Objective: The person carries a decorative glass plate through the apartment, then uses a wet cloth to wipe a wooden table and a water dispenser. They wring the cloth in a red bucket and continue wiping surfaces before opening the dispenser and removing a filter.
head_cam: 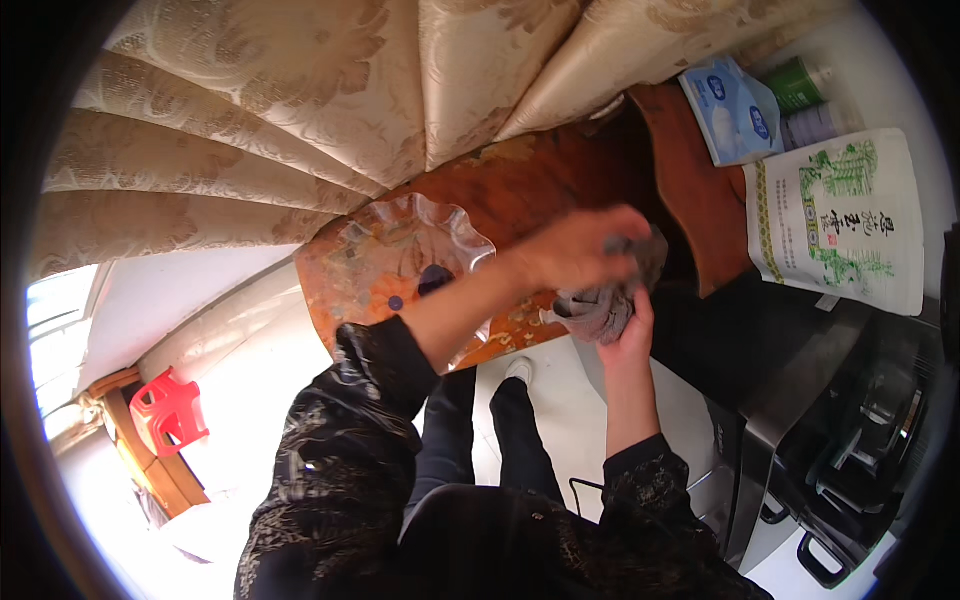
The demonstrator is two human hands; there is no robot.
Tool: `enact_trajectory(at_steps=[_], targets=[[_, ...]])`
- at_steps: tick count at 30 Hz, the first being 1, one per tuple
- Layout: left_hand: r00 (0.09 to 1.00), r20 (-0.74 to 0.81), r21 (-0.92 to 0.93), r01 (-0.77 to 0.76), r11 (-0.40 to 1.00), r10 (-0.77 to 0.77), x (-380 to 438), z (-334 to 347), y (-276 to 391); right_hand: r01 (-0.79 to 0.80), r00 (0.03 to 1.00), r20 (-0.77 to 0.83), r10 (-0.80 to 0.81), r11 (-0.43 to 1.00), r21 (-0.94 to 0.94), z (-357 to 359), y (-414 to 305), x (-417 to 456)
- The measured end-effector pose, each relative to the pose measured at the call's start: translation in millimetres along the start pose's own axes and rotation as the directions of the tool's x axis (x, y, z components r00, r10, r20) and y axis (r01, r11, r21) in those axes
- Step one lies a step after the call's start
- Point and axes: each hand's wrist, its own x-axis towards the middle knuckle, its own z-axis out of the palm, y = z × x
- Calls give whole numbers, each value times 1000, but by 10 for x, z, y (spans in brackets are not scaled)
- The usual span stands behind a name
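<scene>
My right hand (628, 324) grips a grey cloth (596, 313) from below, near the edge of a worn wooden tabletop (517, 180). Over the cloth is my left hand (589, 244), blurred, its fingers against a dark bunched part or object at the upper right; what exactly its fingers hold cannot be told. A clear dish with a wavy rim (457, 217) stands on the tabletop, partly behind my left forearm. Inside or beneath it show a dark purple round thing (435, 279) and a small blue disc (395, 303).
Patterned curtains (360, 82) hang along the far side. At right are a blue tissue pack (731, 112), a green canister (795, 86), a white printed pouch (840, 221) and a black appliance (862, 435). A red plastic stool (169, 412) stands at left.
</scene>
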Motion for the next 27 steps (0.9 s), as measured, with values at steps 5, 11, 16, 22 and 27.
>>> enact_trajectory(at_steps=[5, 11, 16, 22, 27], targets=[[957, -286, 240, 123, 963, -51, -164, -1194, -394, 309, 949, 99, -299, 819, -484, 691, -226, 469], [938, -322, 171, 188, 967, -126, -676, -1296, -442, 548, 703, 579, -413, -204, -811, 709, 67, 1600], [876, -481, 570, 328, 754, -17, -1611, -822, -508, 591, 556, 742, -375, -450, -669, 811, 296, 1540], [615, -781, 489, 712, 504, -112, -2105, -707, -882, 792, 520, 848, -104, -312, -525, 994, 633, 1069], [541, -815, 170, 566, 807, -207, -2651, -834, -1364, 720, 551, 798, -244, -345, -602, 560, 295, 942]])
